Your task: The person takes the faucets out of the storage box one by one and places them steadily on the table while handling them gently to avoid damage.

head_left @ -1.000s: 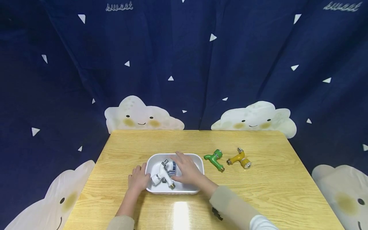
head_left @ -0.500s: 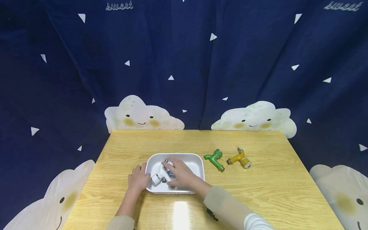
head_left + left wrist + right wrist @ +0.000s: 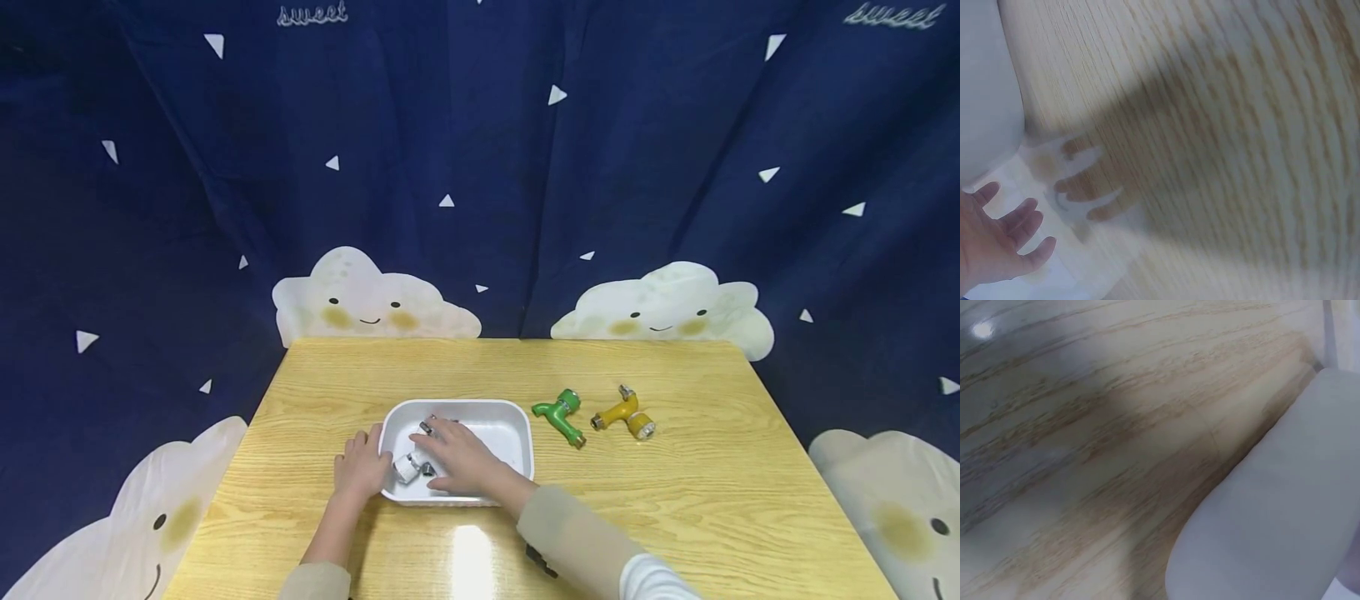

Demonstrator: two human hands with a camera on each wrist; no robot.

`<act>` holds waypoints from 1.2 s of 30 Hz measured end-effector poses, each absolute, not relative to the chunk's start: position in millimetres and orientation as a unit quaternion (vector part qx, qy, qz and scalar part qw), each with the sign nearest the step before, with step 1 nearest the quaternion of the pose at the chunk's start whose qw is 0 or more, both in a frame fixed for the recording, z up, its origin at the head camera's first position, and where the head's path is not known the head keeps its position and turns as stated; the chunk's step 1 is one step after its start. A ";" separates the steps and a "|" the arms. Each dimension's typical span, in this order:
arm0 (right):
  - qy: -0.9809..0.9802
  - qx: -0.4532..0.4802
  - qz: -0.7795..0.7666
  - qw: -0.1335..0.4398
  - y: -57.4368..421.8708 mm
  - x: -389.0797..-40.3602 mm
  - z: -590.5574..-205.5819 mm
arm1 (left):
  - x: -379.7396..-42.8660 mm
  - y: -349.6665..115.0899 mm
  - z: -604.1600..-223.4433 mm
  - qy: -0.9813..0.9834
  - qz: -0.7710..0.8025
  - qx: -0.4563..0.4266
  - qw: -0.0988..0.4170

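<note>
Blue curtain (image 3: 495,167) behind. My L hand (image 3: 362,468), fingers loosely bent, sits at tray's (image 3: 504,435) L rim; white tap (image 3: 407,470), long axis mostly hidden, lies in tray's L half, under & L of my nearer R hand (image 3: 463,461), fingers spread, contact unclear.

The wood-grained table (image 3: 712,500) looks glossy, the tray (image 3: 510,435) smooth plastic.
</note>
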State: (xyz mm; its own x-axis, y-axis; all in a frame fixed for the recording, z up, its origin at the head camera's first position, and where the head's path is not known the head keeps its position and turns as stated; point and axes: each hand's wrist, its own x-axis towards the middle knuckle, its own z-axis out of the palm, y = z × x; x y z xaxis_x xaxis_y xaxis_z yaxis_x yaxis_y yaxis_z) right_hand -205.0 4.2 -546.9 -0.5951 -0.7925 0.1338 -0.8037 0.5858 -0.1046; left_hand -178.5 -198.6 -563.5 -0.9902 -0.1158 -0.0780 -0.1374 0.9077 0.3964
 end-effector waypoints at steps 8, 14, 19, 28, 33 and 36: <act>-0.893 0.445 0.063 0.037 -0.9 -204.5 -551.8 | -177.7 -198.4 -561.7 0.977 0.200 -0.064 0.030; -0.894 0.443 0.057 0.035 -5.1 -204.2 -554.6 | -177.6 -198.4 -561.0 0.977 0.200 -0.064 0.032; -0.896 0.440 0.057 0.021 -8.8 -203.5 -554.6 | -177.4 -198.3 -560.4 0.977 0.200 -0.064 0.029; -0.896 0.437 0.076 0.015 -12.0 -202.0 -555.3 | -177.7 -198.2 -559.4 0.977 0.200 -0.066 0.033; -0.895 0.437 0.094 0.017 -13.8 -201.4 -557.5 | -177.6 -198.2 -560.4 0.978 0.198 -0.067 0.029; -0.895 0.435 0.099 0.015 -15.1 -201.3 -558.5 | -177.4 -197.6 -560.9 0.977 0.199 -0.068 0.027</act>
State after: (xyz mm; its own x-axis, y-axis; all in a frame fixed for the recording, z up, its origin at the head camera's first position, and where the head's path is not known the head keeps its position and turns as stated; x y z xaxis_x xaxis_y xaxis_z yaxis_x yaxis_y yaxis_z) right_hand -201.3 -15.1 -558.5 -0.6216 -0.7752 0.1125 -0.7810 0.6025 -0.1642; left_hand -177.4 -197.6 -560.9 -0.9893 -0.1218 -0.0803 -0.1435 0.9119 0.3844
